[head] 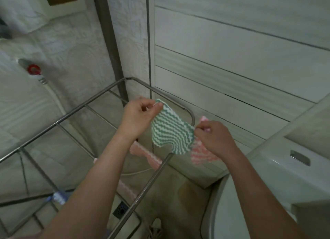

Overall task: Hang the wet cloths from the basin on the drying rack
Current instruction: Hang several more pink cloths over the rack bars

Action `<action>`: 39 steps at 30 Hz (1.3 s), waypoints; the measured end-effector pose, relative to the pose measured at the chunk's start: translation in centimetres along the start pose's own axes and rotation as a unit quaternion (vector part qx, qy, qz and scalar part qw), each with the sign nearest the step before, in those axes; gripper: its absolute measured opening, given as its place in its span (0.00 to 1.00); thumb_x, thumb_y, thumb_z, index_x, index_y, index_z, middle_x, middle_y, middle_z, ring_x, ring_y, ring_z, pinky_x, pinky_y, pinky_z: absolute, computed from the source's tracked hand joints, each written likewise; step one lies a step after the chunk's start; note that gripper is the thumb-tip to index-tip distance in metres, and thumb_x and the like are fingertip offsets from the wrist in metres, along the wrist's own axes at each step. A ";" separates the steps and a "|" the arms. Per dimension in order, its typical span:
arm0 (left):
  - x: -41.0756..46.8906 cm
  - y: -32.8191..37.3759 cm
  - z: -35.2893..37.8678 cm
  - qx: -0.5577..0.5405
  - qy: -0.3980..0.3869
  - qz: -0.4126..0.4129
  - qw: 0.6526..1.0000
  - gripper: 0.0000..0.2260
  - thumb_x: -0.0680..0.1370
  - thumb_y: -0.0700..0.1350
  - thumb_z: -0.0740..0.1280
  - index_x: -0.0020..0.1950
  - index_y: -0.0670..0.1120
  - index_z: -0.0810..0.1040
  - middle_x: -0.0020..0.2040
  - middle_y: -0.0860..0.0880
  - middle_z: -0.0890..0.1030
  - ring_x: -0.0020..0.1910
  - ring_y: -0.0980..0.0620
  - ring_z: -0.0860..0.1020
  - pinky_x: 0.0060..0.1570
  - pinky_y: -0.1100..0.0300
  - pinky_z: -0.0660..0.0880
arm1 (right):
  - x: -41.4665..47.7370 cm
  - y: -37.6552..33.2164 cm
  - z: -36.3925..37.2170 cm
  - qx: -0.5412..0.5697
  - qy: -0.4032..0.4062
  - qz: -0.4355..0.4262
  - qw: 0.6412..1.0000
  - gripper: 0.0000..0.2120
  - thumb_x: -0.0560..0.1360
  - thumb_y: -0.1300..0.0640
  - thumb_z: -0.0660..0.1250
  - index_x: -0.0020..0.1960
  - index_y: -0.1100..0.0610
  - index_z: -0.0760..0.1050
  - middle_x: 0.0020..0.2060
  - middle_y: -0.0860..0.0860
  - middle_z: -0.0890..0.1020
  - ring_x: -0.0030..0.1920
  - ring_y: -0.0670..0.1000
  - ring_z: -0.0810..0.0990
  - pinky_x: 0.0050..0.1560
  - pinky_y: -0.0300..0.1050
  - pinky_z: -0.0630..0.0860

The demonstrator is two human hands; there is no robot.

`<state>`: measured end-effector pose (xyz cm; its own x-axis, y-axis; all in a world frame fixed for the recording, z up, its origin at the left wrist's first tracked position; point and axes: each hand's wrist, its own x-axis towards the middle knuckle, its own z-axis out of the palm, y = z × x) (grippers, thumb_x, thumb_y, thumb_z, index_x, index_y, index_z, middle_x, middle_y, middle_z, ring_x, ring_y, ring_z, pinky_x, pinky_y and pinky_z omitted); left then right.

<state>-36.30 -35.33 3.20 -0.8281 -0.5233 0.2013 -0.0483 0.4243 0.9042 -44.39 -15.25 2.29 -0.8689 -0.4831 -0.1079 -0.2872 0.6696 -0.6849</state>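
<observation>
A green-and-white zigzag cloth (170, 130) is stretched between both hands above the far right corner of the steel drying rack (75, 112). My left hand (138, 116) pinches its upper left corner. My right hand (215, 136) pinches its right corner and also holds a pink-and-white zigzag cloth (200, 154) that hangs below the hand. Another pink cloth (145, 154) hangs over a rack bar beneath my left forearm. The basin is at the lower right, with only its metal rim (208, 212) showing.
A tiled wall runs behind the rack. A white hose with a red valve (34, 70) is on the left wall. A white toilet tank (285, 167) stands at the right. A blue-and-white item (59, 197) and a floor drain (120, 210) lie below the rack.
</observation>
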 end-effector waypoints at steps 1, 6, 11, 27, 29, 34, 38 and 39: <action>0.6 -0.4 -0.4 -0.019 0.001 -0.008 1.000 0.05 0.76 0.44 0.69 0.42 0.45 0.83 0.35 0.55 0.76 0.35 0.59 0.73 0.40 0.63 0.71 | 0.6 -0.4 -0.5 0.019 -0.014 0.000 1.000 0.08 0.74 0.56 0.65 0.41 0.55 0.82 0.34 0.50 0.80 0.33 0.44 0.74 0.35 0.38 0.67; 2.5 -2.6 -2.6 -0.196 -0.019 -0.099 0.975 0.06 0.75 0.44 0.68 0.43 0.44 0.83 0.28 0.52 0.74 0.24 0.58 0.66 0.23 0.68 0.62 | 3.2 -3.1 -2.1 0.110 -0.126 0.006 0.986 0.06 0.74 0.56 0.68 0.39 0.51 0.83 0.34 0.42 0.83 0.42 0.46 0.80 0.48 0.41 0.73; 3.8 -3.2 -3.6 -0.221 -0.009 -0.119 0.968 0.07 0.75 0.46 0.67 0.41 0.45 0.81 0.28 0.56 0.77 0.25 0.62 0.71 0.24 0.71 0.67 | 4.9 -4.1 -2.2 0.166 -0.207 0.010 0.964 0.07 0.73 0.56 0.69 0.40 0.48 0.85 0.42 0.39 0.85 0.47 0.43 0.84 0.52 0.43 0.77; 11.3 -14.2 5.6 0.024 0.006 -0.194 0.981 0.09 0.76 0.51 0.68 0.50 0.48 0.84 0.41 0.49 0.84 0.33 0.54 0.81 0.38 0.56 0.81 | 14.5 2.6 5.6 -0.200 -0.082 0.053 0.975 0.11 0.72 0.53 0.66 0.40 0.58 0.83 0.35 0.55 0.84 0.37 0.53 0.82 0.39 0.44 0.77; 11.8 -14.6 6.1 0.059 0.003 -0.189 0.980 0.10 0.76 0.52 0.67 0.52 0.49 0.84 0.45 0.49 0.84 0.40 0.51 0.83 0.45 0.54 0.81 | 14.9 2.9 6.3 -0.224 -0.063 0.052 0.971 0.12 0.73 0.53 0.64 0.40 0.59 0.82 0.35 0.54 0.83 0.36 0.53 0.81 0.37 0.44 0.76; 12.5 -14.6 6.4 0.217 -0.004 -0.146 0.965 0.12 0.78 0.53 0.64 0.53 0.50 0.83 0.50 0.47 0.84 0.48 0.47 0.81 0.45 0.61 0.75 | 14.7 3.4 6.6 -0.257 -0.007 0.031 0.966 0.14 0.76 0.48 0.60 0.42 0.55 0.78 0.38 0.52 0.80 0.30 0.48 0.75 0.29 0.39 0.68; 13.2 -15.0 6.5 0.289 -0.044 -0.133 0.947 0.15 0.79 0.56 0.61 0.57 0.51 0.81 0.53 0.46 0.83 0.50 0.47 0.80 0.46 0.57 0.77 | 12.6 2.3 6.6 -0.238 -0.115 -0.024 0.964 0.14 0.73 0.41 0.67 0.48 0.50 0.80 0.45 0.48 0.78 0.33 0.45 0.78 0.40 0.42 0.79; 13.4 -15.0 6.5 0.297 -0.055 -0.137 0.943 0.16 0.78 0.57 0.61 0.60 0.51 0.79 0.56 0.46 0.82 0.52 0.47 0.79 0.48 0.56 0.77 | 12.1 2.2 6.9 -0.255 -0.141 -0.026 0.956 0.15 0.72 0.40 0.68 0.51 0.49 0.80 0.47 0.48 0.76 0.36 0.45 0.78 0.42 0.42 0.78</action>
<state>-50.25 -43.93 -10.13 -0.7901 -0.6077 -0.0796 -0.5468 0.6403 0.5395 -52.76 -23.53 -5.54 -0.7261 -0.6073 -0.3225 -0.5480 0.7943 -0.2623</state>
